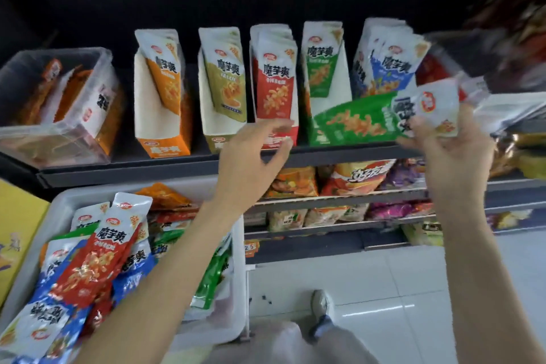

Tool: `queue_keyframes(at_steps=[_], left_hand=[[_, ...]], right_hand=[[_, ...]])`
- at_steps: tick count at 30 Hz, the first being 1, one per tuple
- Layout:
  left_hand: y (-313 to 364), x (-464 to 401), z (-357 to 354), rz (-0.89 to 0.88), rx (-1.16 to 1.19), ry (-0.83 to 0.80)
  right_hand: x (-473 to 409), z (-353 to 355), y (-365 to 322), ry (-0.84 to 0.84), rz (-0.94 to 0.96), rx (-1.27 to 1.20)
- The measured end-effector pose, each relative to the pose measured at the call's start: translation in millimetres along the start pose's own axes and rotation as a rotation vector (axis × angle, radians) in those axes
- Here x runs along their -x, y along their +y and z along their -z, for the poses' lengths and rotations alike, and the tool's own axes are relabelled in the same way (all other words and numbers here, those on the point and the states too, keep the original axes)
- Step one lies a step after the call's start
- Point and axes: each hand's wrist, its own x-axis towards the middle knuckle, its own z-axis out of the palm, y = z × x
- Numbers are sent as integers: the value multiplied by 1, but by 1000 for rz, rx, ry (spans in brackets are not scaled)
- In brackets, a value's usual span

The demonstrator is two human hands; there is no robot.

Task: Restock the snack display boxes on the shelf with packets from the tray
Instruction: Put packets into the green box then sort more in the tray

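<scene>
Five snack display boxes stand in a row on the shelf (177, 161): orange (162, 91), olive (224, 83), red (274, 89), green (323, 68) and blue (387, 59). My right hand (452, 154) grips a green packet (363, 121), held sideways in front of the green and blue boxes. My left hand (254, 154) hovers with relaxed fingers at the foot of the red box and holds nothing. A white tray (63, 207) at the lower left holds several red, blue and green packets (94, 260).
A clear plastic bin (59, 115) of orange snacks stands at the shelf's left end. Lower shelves (339, 195) carry chip bags. A yellow carton (14, 230) lies left of the tray. White floor tiles and my shoe (320, 316) are below.
</scene>
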Motion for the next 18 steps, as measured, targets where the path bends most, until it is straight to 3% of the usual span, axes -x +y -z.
queue_keyframes(at_steps=[3, 7, 12, 18], left_hand=[[-3, -27, -38, -59, -239, -31], [-16, -49, -69, -125, -511, -90], [-25, -56, -79, -135, -530, -66], [-23, -57, -78, -153, -498, -49]], right_hand=[[-42, 21, 3, 68, 51, 28], [-94, 5, 10, 33, 171, 171], [-144, -62, 24, -158, 427, 473], [-176, -107, 40, -409, 337, 795]])
